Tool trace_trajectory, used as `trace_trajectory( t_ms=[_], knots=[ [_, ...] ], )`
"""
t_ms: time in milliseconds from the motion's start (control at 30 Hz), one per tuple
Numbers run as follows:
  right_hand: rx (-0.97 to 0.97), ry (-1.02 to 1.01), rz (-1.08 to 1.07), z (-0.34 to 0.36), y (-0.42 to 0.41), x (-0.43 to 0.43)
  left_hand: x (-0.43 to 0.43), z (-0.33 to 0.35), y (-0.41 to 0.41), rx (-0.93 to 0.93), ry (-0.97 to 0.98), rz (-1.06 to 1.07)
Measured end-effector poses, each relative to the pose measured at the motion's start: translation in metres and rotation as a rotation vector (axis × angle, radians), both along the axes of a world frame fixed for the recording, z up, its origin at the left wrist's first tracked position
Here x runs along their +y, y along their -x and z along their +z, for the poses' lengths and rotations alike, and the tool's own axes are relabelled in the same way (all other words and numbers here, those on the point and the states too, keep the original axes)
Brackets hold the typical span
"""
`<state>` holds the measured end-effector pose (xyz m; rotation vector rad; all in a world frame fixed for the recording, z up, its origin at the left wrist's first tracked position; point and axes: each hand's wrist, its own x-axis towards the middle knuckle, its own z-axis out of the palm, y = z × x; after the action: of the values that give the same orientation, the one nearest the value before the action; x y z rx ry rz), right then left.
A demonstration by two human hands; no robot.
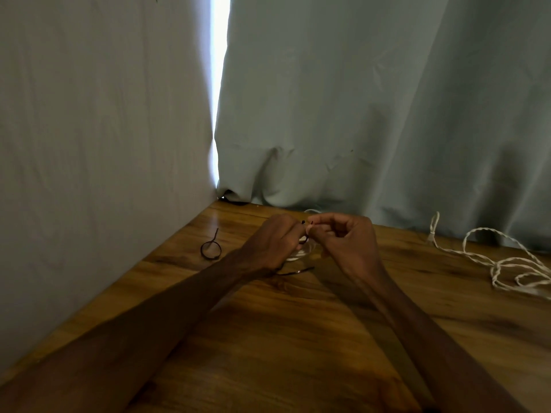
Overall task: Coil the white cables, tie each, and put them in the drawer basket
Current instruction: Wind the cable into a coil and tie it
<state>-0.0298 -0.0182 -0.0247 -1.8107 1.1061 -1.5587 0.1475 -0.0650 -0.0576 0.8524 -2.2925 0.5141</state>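
As the two hands meet over the far middle of the table (298, 338), the left hand (274, 242) curls its fingers round a small white coil (301, 253). The right hand (343, 239) pinches the dark tie (307, 225) between thumb and forefinger, its other fingers tucked in. Tie ends poke up between the thumbs (too tiny to read how they cross). The coil sits under the knuckles, mostly hidden. A second tie (295, 272) lies on the wood just near of the hands, and a looped tie (211, 248) rests apart to the left. Far right, a loose cable (492, 263) sprawls uncoiled below the curtain (387, 114).
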Motion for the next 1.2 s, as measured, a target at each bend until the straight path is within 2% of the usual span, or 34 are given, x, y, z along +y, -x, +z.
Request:
trace_trajectory(
  t_ms=[67,267,300,367,467,533,667,833,1067,1200],
  knots=[
    [-0.001,-0.018,0.005,-0.001,0.001,-0.001,-0.001,0.002,-0.002,-0.046,0.085,-0.009],
    [0.157,0.029,0.003,-0.001,0.007,-0.004,0.006,0.015,0.001,-0.04,-0.043,0.003],
    [0.166,0.026,0.006,-0.001,0.008,-0.003,0.003,0.011,0.0,-0.075,-0.041,-0.023],
    [0.168,0.016,0.019,0.0,0.01,-0.001,-0.005,0.006,-0.005,-0.134,0.091,-0.04],
    [0.167,-0.001,0.023,0.001,0.011,0.0,-0.005,0.009,-0.003,-0.128,0.051,-0.089],
    [0.169,0.006,-0.012,0.0,0.009,0.0,-0.001,0.014,0.001,-0.048,-0.02,-0.109],
    [0.183,0.099,-0.083,0.0,0.004,0.004,0.011,0.023,0.007,0.233,-0.403,0.001],
    [0.165,0.144,-0.118,-0.001,-0.002,0.006,0.024,0.031,0.009,0.329,-0.434,-0.035],
    [0.053,0.032,-0.068,-0.002,0.005,0.004,0.02,0.027,0.01,0.376,-0.438,-0.109],
    [-0.135,-0.092,-0.042,-0.002,0.004,0.001,0.015,0.021,0.01,0.437,-0.49,-0.107]
  ],
)
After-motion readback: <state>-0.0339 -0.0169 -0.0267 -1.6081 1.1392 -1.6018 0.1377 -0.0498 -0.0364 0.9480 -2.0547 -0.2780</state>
